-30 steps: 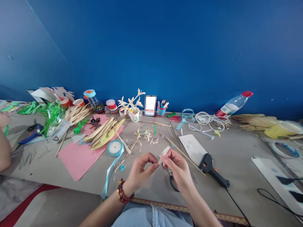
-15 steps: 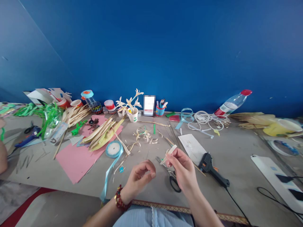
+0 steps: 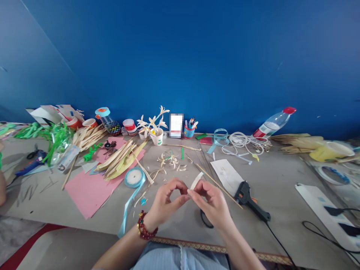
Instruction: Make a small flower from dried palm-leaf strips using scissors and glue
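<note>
Over the front of the table, a narrow pale strip of dried husk stands between my hands. My right hand is closed in a pinch on it. My left hand, wearing a red bead bracelet, has thumb and fingers pinched together at the strip's lower end, touching the right thumb. The fingertips hide that end. Below my right hand lie scissors, with only a dark handle loop showing. Curled husk pieces are scattered beyond my hands. Farther back, a white cup holds pale husk flowers.
To the right lie a black glue gun, white paper and a power strip. On the left are a ribbon roll, pink paper and a husk bundle. Another person's arm shows at the left edge.
My left hand has moved right and up to meet my right hand at the strip. The strip now leans up to the right, and my right hand covers more of the scissors.
</note>
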Action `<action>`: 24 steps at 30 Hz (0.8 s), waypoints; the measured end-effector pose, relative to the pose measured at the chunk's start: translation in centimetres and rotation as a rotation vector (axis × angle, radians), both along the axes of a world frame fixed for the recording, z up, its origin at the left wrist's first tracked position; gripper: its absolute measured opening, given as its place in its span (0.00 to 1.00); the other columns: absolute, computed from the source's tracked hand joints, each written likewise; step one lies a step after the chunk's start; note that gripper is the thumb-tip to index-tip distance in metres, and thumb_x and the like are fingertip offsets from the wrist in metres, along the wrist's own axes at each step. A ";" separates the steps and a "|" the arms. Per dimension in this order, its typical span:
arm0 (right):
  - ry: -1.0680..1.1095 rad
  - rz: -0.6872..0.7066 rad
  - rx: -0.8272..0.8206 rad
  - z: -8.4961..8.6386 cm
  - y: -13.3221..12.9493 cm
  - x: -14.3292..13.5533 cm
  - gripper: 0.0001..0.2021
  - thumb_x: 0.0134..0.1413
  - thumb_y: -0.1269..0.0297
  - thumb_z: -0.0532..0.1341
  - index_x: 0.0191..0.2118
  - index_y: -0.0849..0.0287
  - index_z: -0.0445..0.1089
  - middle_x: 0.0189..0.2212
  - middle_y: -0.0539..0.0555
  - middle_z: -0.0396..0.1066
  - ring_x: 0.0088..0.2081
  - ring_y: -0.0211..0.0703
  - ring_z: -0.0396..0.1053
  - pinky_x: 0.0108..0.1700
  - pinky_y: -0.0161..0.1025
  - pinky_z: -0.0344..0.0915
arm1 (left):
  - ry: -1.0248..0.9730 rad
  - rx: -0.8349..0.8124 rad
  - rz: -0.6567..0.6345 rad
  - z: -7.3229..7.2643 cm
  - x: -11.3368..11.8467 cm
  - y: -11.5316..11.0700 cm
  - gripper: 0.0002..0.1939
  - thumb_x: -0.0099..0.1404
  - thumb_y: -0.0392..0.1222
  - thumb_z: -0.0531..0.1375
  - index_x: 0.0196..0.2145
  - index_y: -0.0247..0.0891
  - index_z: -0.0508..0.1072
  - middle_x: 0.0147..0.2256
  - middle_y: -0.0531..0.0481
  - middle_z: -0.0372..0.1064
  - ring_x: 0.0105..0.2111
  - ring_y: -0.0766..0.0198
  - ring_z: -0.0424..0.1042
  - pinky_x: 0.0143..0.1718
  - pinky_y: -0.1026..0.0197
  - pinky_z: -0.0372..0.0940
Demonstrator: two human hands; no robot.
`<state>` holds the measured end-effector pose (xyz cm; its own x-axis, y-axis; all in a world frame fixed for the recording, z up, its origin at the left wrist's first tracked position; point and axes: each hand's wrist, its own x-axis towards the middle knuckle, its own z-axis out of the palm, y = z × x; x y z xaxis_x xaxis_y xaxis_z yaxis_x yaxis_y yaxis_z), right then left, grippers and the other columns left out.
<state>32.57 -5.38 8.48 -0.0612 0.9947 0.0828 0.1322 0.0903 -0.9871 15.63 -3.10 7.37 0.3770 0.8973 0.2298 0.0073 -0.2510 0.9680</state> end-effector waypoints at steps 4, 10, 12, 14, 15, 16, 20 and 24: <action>-0.091 0.001 0.032 0.5 0.3 0.2 0.16 0.57 0.54 0.63 0.24 0.58 0.64 0.20 0.47 0.62 0.24 0.37 0.59 0.26 0.34 0.56 | 0.099 0.009 -0.034 0.8 -0.1 0.5 0.10 0.64 0.42 0.62 0.26 0.36 0.70 0.28 0.50 0.69 0.32 0.62 0.68 0.38 0.61 0.62; -0.367 0.042 0.003 -1.0 -0.7 3.6 0.16 0.60 0.49 0.57 0.30 0.57 0.70 0.23 0.50 0.69 0.24 0.41 0.65 0.24 0.35 0.58 | -0.195 -0.321 -0.049 0.1 -0.4 0.6 0.06 0.60 0.39 0.64 0.28 0.36 0.71 0.29 0.51 0.66 0.30 0.66 0.64 0.34 0.64 0.60; -0.645 0.014 0.006 -2.5 -2.0 5.3 0.13 0.58 0.51 0.60 0.30 0.55 0.70 0.22 0.49 0.68 0.23 0.42 0.65 0.25 0.36 0.59 | -0.327 -0.415 -0.022 0.1 -0.4 0.7 0.05 0.58 0.38 0.65 0.30 0.36 0.72 0.30 0.51 0.66 0.30 0.67 0.63 0.34 0.64 0.59; -0.816 -0.016 0.047 -4.2 -3.5 6.7 0.09 0.54 0.53 0.63 0.33 0.52 0.70 0.27 0.50 0.73 0.25 0.44 0.69 0.27 0.37 0.61 | -0.387 -0.454 -0.018 0.4 -0.4 0.9 0.05 0.57 0.37 0.66 0.30 0.36 0.72 0.28 0.52 0.66 0.29 0.68 0.63 0.33 0.65 0.59; -0.866 -0.038 0.059 -4.9 -4.2 7.1 0.08 0.53 0.54 0.63 0.33 0.52 0.70 0.29 0.51 0.75 0.26 0.45 0.71 0.26 0.38 0.62 | -0.397 -0.461 -0.026 0.5 -0.3 1.0 0.05 0.57 0.37 0.66 0.30 0.36 0.72 0.27 0.52 0.66 0.28 0.67 0.63 0.33 0.64 0.59; -0.900 -0.046 0.073 -5.5 -4.8 7.3 0.07 0.53 0.55 0.63 0.34 0.51 0.69 0.31 0.51 0.75 0.27 0.47 0.73 0.27 0.38 0.63 | -0.403 -0.464 -0.033 0.7 -0.2 1.1 0.05 0.57 0.38 0.65 0.29 0.36 0.71 0.26 0.52 0.65 0.28 0.67 0.63 0.33 0.64 0.59; -0.974 -0.063 0.061 -6.7 -5.7 6.9 0.04 0.51 0.62 0.61 0.34 0.52 0.70 0.34 0.53 0.77 0.34 0.51 0.76 0.31 0.39 0.66 | -0.424 -0.470 -0.042 1.3 0.4 1.5 0.06 0.57 0.38 0.65 0.29 0.36 0.71 0.25 0.52 0.65 0.27 0.67 0.63 0.34 0.63 0.59; -0.927 -0.104 -0.084 -6.8 -5.1 7.3 0.02 0.48 0.63 0.61 0.30 0.53 0.70 0.25 0.51 0.73 0.25 0.48 0.72 0.27 0.38 0.62 | -0.442 -0.471 -0.060 2.0 0.9 1.7 0.06 0.57 0.37 0.65 0.28 0.36 0.70 0.26 0.52 0.65 0.27 0.67 0.63 0.34 0.62 0.59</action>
